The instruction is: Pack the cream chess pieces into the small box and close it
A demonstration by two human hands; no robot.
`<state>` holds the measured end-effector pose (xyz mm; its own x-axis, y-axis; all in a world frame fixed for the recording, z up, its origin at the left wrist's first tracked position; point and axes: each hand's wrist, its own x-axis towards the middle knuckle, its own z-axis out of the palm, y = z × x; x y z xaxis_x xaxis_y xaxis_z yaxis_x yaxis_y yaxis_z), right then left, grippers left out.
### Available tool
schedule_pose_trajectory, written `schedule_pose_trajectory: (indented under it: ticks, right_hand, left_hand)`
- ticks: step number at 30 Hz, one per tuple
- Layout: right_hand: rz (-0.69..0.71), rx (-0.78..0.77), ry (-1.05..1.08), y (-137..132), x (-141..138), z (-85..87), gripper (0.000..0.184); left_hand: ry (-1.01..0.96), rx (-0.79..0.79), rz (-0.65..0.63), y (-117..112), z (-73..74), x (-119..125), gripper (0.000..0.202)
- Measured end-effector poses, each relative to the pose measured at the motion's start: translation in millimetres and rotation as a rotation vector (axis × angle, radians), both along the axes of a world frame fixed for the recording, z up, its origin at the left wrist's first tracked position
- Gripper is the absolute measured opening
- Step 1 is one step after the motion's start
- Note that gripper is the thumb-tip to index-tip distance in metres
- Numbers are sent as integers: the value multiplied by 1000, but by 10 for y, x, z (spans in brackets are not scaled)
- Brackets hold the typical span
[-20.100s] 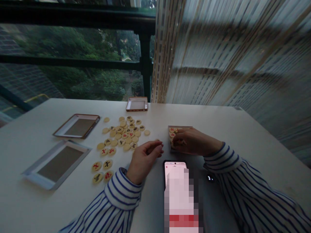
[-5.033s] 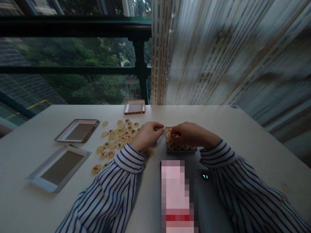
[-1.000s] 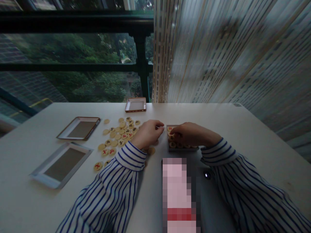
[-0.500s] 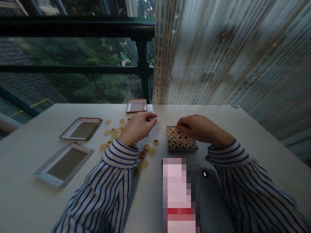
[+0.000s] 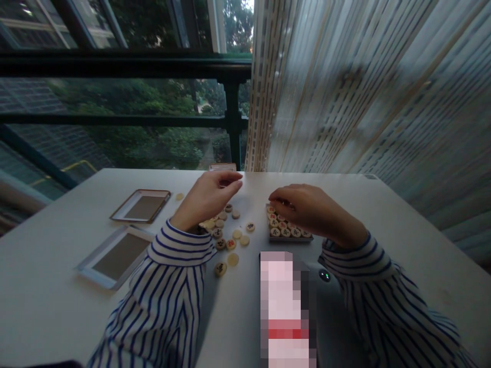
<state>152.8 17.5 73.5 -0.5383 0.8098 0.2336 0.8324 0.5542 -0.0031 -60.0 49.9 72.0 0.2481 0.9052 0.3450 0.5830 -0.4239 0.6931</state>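
I see one white bench (image 5: 383,225) across the whole lower view. Behind it are one window (image 5: 134,102) on the left and one pale curtain (image 5: 364,87) on the right.

Two flat trays lie on the left of the bench, just beside each other: a brown-rimmed tray (image 5: 140,206) farther off and a white-rimmed tray (image 5: 115,255) nearer me. One phone (image 5: 286,301) lies in front of me, its screen blurred out.

Both arms are in striped sleeves. My left grip (image 5: 209,197) hangs above the loose discs with its fingers curled and thumb and forefinger tips close together. I cannot tell whether it is pinching a disc. My right grip (image 5: 307,207) rests over the far part of the box (image 5: 290,238), fingers bent down onto the discs inside. I cannot tell whether it is pinching one.

That box sits just beyond the phone, right of centre. About nine discs show in it in rows, and the rest are under the grip. One small box (image 5: 222,166) sits at the far edge, mostly hidden by my left grip.

Roughly fourteen loose discs (image 5: 230,244) lie between the trays and the box, some marked red and some black. One lies apart near the brown-rimmed tray, and others are hidden by my sleeve. One green light (image 5: 325,276) glows right of the phone.
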Motion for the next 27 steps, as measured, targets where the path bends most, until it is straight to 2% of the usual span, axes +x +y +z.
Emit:
schedule_pose_trajectory:
  ticks: [7,14,21,27]
  right_hand:
    - [2,-64,-19,56,73,-90,26]
    - [4,-31,82,71,224,-11,28]
    - [-18,113,233,30,196,-5,26]
    - [-21,158,273,15,176,-5,25]
  left_hand:
    - [11,-2,-6,-8,-1,-7,33]
    - [-5,18,0,-53,33,-6,33]
    - [-99,61,97,-171,57,-14,30]
    - [-208,82,195,-274,3,-173,26]
